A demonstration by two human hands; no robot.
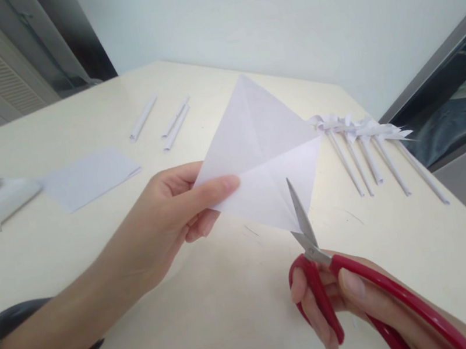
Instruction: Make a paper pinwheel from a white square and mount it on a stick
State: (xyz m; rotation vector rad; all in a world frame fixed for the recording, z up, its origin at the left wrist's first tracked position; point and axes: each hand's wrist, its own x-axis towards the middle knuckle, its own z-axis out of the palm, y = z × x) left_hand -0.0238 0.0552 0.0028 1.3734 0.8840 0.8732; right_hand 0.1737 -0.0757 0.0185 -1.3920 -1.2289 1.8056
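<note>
I pinched the creased paper square [260, 152] by its left corner in my left hand [172, 213], above the desk [219, 312]; light and floppy. My right hand [346, 304] gripped red scissors [316, 255] at its bottom edge.

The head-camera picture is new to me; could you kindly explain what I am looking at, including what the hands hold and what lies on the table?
There is no machine: one camera on a person's head looks down at their own bare hands. The left hand pinches a creased white paper square held in the air. The right hand grips red-handled scissors, blades at the paper's lower corner. On the cream table lie a flat white sheet, three plain rolled paper sticks, and five sticks with frilly paper tops.
</note>
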